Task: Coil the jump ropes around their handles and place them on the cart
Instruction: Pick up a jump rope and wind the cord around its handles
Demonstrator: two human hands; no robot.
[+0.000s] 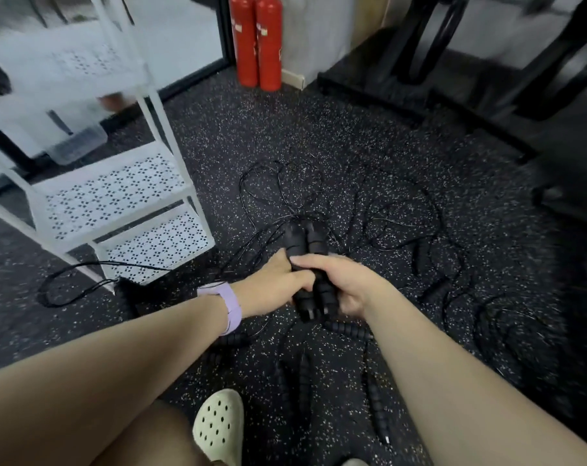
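— So, how far is the work judged to be?

— Barely begun. A pair of black handles [307, 274] is gripped by the right hand [344, 285] and pinched by the left hand [272, 285], just above the floor [369, 136]. Thin ropes [379, 210] are strewn uncoiled around them, and no rope is seen on the shelves of the white cart [117, 196].

— What is hard to make out?

— More handles [376, 403] are blurred against the dark floor, so the ropes cannot be counted.
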